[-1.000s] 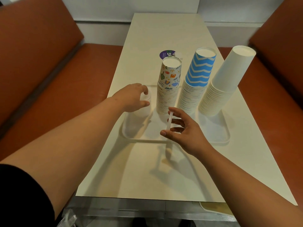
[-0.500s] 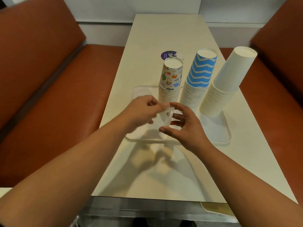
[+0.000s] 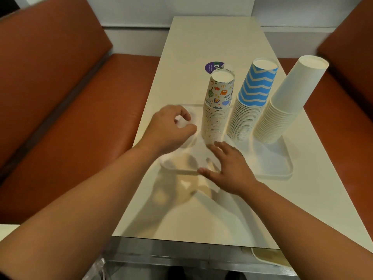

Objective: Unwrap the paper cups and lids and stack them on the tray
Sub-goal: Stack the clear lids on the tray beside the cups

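Pinching a clear lid (image 3: 184, 123) over the tray (image 3: 282, 170) left end, left hand (image 3: 169, 128) grip narrow, right hand (image 3: 228, 168) grip wide at near rim.

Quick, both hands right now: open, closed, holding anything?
Left hand: fingers curled round the clear lids on the tray.
Right hand: open, fingers spread, holding nothing.

three cup stacks (image 3: 251, 110) side by side on tray (image 3: 282, 168), tray on table (image 3: 212, 209)

Left hand (image 3: 169, 126) fingers curled in a pinch, right hand (image 3: 228, 168) spread flat
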{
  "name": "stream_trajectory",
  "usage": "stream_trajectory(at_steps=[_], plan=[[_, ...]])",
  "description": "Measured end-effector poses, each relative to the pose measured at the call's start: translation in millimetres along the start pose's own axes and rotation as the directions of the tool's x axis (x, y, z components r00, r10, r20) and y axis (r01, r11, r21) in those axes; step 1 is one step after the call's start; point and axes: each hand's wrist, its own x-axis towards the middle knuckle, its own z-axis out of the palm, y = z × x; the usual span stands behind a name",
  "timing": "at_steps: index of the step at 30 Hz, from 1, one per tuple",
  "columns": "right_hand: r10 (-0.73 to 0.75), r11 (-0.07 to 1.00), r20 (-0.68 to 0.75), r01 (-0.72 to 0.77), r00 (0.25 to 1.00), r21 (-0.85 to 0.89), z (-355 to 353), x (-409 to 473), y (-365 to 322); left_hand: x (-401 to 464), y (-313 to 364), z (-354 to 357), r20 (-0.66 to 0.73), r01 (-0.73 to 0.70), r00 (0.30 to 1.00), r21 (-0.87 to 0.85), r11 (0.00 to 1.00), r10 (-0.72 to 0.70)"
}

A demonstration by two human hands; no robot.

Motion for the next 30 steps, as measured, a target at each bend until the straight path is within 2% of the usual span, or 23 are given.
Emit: stream_trajectory(at_steps=[2, 5, 13, 15, 20, 30], plan=[[0.01, 0.983, 0.102, 0.009, 0.995, -0.183, 14.4, -2.2, 7.3, 14.4, -4.7, -6.1, 0.03, -0.135, 0.991, 0.324, 0.936, 0.132], [0.019, 0.951, 0.137, 0.024, 0.99, -0.307, 29.7, -6.8, 10.6, 36.5, -12.4, -6.2, 0.108, -0.198, 0.98, 0.453, 0.87, 0.166], [0.022, 0.939, 0.072, 0.004, 0.997, -0.343, 39.9, -9.8, 11.3, 60.4, -21.3, 9.6, 0.246, -0.274, 0.955, 0.523, 0.807, 0.166], [0.023, 0.94, 0.057, -0.002, 0.998, -0.342, 41.0, -9.7, 11.1, 61.9, -26.7, 13.1, 0.249, -0.277, 0.954, 0.536, 0.798, 0.165], [0.032, 0.943, 0.061, -0.01, 0.998, -0.332, 39.6, -9.3, 10.8, 62.6, -33.8, 17.3, 0.205, -0.209, 0.971, 0.482, 0.851, 0.122], [0.039, 0.941, 0.057, -0.017, 0.998, -0.338, 37.2, -9.5, 8.7, 65.1, -35.6, 22.0, 0.244, -0.244, 0.961, 0.519, 0.819, 0.132]])
